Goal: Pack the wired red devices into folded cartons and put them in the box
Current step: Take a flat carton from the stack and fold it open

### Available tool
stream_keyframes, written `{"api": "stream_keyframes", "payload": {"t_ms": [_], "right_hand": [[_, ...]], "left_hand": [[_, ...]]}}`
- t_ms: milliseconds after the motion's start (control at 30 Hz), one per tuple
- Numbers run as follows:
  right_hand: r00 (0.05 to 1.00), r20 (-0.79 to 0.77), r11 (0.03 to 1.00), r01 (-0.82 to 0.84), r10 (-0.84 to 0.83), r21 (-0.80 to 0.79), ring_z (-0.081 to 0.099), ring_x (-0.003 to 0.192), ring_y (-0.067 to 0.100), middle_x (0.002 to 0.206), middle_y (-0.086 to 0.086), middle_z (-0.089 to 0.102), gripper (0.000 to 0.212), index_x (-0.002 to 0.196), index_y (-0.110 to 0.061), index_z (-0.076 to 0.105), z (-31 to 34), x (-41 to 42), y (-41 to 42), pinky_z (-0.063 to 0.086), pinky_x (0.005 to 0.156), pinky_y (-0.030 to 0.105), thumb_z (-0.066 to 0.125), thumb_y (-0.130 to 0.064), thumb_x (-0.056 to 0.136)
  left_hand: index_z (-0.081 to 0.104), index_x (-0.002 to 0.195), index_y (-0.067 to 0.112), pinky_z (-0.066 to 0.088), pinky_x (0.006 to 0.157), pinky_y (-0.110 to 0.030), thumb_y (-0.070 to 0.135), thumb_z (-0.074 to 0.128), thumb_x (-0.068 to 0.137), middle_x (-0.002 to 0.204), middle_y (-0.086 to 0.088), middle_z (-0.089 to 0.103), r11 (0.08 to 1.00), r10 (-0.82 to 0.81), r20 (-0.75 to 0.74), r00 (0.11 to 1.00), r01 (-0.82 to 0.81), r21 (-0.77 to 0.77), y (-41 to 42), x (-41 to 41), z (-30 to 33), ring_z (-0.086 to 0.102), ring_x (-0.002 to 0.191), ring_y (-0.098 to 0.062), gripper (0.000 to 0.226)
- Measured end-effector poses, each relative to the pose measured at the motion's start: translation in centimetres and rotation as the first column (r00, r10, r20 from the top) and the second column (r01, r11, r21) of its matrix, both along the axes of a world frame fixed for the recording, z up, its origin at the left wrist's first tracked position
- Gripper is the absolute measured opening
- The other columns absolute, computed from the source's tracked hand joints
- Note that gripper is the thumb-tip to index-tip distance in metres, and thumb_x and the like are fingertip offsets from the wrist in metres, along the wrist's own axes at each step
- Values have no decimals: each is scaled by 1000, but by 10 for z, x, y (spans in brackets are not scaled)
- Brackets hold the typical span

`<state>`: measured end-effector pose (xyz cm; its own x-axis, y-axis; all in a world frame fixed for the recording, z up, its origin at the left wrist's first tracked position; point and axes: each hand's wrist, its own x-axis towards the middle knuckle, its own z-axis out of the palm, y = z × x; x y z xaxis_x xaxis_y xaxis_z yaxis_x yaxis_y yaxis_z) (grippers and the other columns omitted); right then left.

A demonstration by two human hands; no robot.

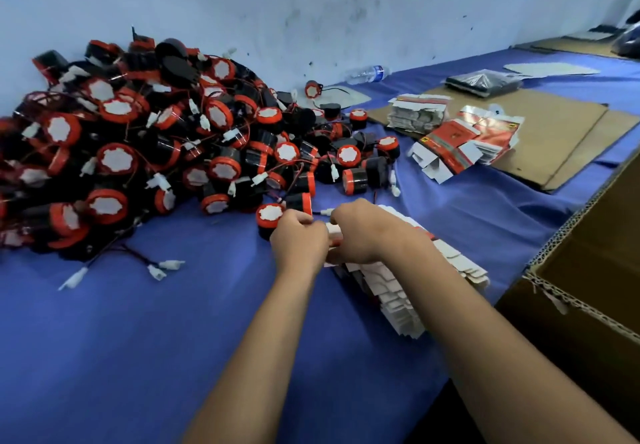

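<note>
Both forearms reach out over the blue cloth (104,339). Left hand (299,241) and right hand (363,232) meet, fingers curled, pinching a white carton (333,234) between them above a fanned stack of flat cartons (398,291). One red device (269,217) sits just beside the left hand. Behind it sprawls the device pile (138,153). A cardboard box (595,270) stands at right.

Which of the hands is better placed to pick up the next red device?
Left. The left hand sits right beside the nearest red device at the edge of the pile, while the right hand lies over the flat cartons, farther from the devices. Both hands currently grip one carton.
</note>
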<state>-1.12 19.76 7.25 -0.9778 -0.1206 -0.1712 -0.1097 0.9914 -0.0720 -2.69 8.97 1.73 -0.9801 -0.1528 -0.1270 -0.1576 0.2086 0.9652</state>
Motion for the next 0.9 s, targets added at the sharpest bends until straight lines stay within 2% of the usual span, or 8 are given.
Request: {"api": "stream_keyframes", "payload": {"t_ms": [133, 333, 400, 467, 567, 667, 800, 900], "right_hand": [[996, -32, 996, -87, 87, 19, 60, 83, 26, 98, 8, 68, 21, 95, -15, 61, 5, 1, -2, 45, 64, 35, 74, -25, 81], [948, -318, 1000, 18, -22, -15, 60, 90, 34, 90, 10, 64, 15, 99, -10, 64, 18, 6, 0, 47, 69, 38, 59, -1, 88], [866, -492, 996, 80, -93, -48, 50, 73, 31, 72, 5, 50, 20, 84, -12, 55, 28, 8, 1, 34, 57, 35, 53, 7, 84], [707, -679, 969, 36, -197, -244, 55, 70, 30, 73, 6, 60, 25, 91, -12, 63, 38, 14, -6, 44, 58, 40, 48, 6, 82], [556, -743, 727, -322, -374, -607, 73, 83, 18, 90, 3, 77, 36, 106, -11, 74, 45, 23, -37, 58, 79, 33, 49, 4, 84], [680, -625, 488, -426, -383, -762, 73, 98, 5, 104, 0, 78, 38, 115, -5, 74, 35, 24, -80, 57, 92, 24, 54, 11, 87], [826, -493, 258, -431, -274, -865, 70, 106, 1, 108, -5, 76, 41, 115, -5, 73, 4, 24, -135, 55, 96, 23, 50, 17, 88], [892, -387, 116, -369, -236, -922, 69, 110, 3, 112, -4, 75, 40, 118, -8, 71, -16, 21, -179, 56, 96, 26, 51, 15, 93]], "left_hand": [[61, 85, 11, 48, 69, -39, 22, 52, 63, 85, -12, 70, 922, -26, 148, 989, -33, 385, 7, 0, 10, 60, 75, -28, 25], [63, 95, 11, 50, 70, -38, 18, 57, 97, 91, -8, 69, 939, 54, 16, 998, -56, 340, 2, 4, 19, 62, 75, -23, 10], [63, 105, 10, 54, 69, -33, 25, 56, 105, 98, -9, 70, 906, -57, -29, 998, 63, 418, -7, 9, 27, 65, 73, -18, 17], [62, 120, 14, 59, 77, -32, 29, 58, 106, 109, -5, 69, 883, -175, -137, 975, 218, 415, -19, 17, 34, 70, 83, -14, 21], [44, 149, 31, 55, 100, -34, 12, 70, 97, 140, 10, 59, 881, -328, -361, 873, 420, 216, -53, 26, 33, 62, 124, -5, 61], [17, 163, 34, 50, 112, -35, 22, 85, 84, 161, 16, 37, 919, -344, -428, 835, 394, 30, -98, 33, 30, 39, 146, -1, 105], [18, 164, 33, 43, 117, -49, 50, 82, 79, 166, 17, 30, 974, -211, -467, 859, 145, -172, -169, 41, 16, 30, 151, 0, 108], [31, 159, 34, 51, 109, -39, 60, 82, 79, 158, 21, 40, 958, -108, -494, 863, -43, -283, -222, 53, -1, 39, 145, 2, 99]]}}
